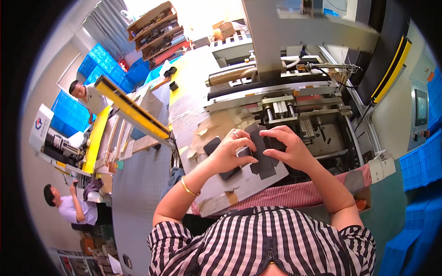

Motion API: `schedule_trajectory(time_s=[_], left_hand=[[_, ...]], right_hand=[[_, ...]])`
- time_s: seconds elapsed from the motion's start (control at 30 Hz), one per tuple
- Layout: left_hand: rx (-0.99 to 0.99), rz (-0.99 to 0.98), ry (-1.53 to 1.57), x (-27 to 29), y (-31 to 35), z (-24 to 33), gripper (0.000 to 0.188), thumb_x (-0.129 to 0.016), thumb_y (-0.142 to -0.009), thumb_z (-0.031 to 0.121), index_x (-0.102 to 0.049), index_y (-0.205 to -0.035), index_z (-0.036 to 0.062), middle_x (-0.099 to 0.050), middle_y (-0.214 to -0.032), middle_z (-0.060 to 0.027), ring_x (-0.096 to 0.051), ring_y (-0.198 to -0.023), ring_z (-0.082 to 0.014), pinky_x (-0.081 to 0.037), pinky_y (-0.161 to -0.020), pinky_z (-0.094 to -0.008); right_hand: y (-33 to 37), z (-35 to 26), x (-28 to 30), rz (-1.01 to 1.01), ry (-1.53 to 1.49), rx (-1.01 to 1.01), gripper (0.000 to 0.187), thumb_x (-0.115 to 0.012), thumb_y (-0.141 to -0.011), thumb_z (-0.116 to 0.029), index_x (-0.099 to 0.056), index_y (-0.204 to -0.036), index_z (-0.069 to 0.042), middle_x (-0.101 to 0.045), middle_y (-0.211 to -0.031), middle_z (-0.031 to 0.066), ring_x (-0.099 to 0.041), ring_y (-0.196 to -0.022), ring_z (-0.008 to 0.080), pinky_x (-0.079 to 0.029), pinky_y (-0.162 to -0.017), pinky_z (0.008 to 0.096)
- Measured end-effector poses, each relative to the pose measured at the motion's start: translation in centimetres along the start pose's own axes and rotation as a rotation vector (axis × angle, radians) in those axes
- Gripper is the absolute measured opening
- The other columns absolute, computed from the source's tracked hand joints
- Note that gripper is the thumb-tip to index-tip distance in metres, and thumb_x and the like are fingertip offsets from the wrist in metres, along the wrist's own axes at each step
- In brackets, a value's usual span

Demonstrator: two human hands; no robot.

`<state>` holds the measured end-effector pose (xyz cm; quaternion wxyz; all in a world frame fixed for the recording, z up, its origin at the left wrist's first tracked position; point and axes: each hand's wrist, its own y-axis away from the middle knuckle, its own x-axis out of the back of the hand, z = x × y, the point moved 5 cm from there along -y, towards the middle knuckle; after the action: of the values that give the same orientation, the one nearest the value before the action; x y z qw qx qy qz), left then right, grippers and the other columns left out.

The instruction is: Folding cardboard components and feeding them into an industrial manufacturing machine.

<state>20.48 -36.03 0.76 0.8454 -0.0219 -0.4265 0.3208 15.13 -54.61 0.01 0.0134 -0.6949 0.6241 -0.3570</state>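
Both my hands grip one dark grey flat cardboard piece (263,158) above a grey board (251,181) laid across the machine's near edge. My left hand (229,151), with a ring and a gold bracelet on the wrist, pinches its left side. My right hand (285,146) curls over its upper right edge. A second dark flat piece (212,146) lies partly under my left hand on the board.
A metal machine (294,108) with rollers and rails stands just beyond my hands. A striped red cloth (294,193) hangs over its near edge. A grey worktable (140,184) lies to my left. Blue crates (421,161) stack at right. Two other people work at far left.
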Motion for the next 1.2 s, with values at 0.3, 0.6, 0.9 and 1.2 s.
schedule_trajectory(time_s=[0.3,0.6,0.9,1.2], left_hand=[[-0.175,0.318,-0.093,3.6,-12.3,-5.3,0.048,-0.081,-0.070,0.008,-0.064,-0.116,0.0068,-0.064,-0.118,-0.0070,-0.055,-0.116,-0.0264,-0.041,-0.102,-0.0401],[0.079,0.357,0.238,9.6,-28.8,-15.3,0.067,-0.082,-0.076,0.017,-0.051,-0.135,0.0064,-0.071,-0.098,-0.0063,-0.060,-0.089,-0.0110,-0.051,-0.081,-0.0287],[-0.025,0.504,-0.044,8.7,-19.9,-10.7,0.083,-0.085,-0.074,0.029,-0.042,-0.142,0.0111,-0.062,-0.124,-0.0132,-0.059,-0.108,-0.0282,-0.047,-0.095,-0.0413],[0.555,0.656,0.323,10.1,18.8,-12.5,0.018,-0.066,-0.092,0.011,-0.069,-0.107,0.0001,-0.072,-0.087,-0.0053,-0.066,-0.081,-0.0096,-0.052,-0.076,-0.0237]], right_hand=[[-10.6,6.5,8.2,0.124,0.267,0.162,0.058,-0.076,-0.079,-0.029,-0.057,-0.130,-0.009,-0.069,-0.105,0.0070,-0.057,-0.105,0.0273,-0.042,-0.097,0.0396],[-25.8,18.6,15.1,0.094,-0.115,-0.040,0.059,-0.075,-0.087,-0.024,-0.050,-0.136,-0.002,-0.069,-0.110,0.0081,-0.063,-0.098,0.0137,-0.050,-0.086,0.0271],[-18.2,10.1,11.3,0.675,-0.173,0.014,0.033,-0.062,-0.096,-0.030,-0.062,-0.114,-0.002,-0.067,-0.106,0.0061,-0.061,-0.096,0.0102,-0.047,-0.084,0.0249],[3.0,-1.9,-14.4,-0.609,-0.364,-0.089,0.019,-0.064,-0.092,-0.015,-0.070,-0.106,-0.005,-0.071,-0.093,0.0106,-0.068,-0.086,0.0253,-0.052,-0.079,0.0336]])
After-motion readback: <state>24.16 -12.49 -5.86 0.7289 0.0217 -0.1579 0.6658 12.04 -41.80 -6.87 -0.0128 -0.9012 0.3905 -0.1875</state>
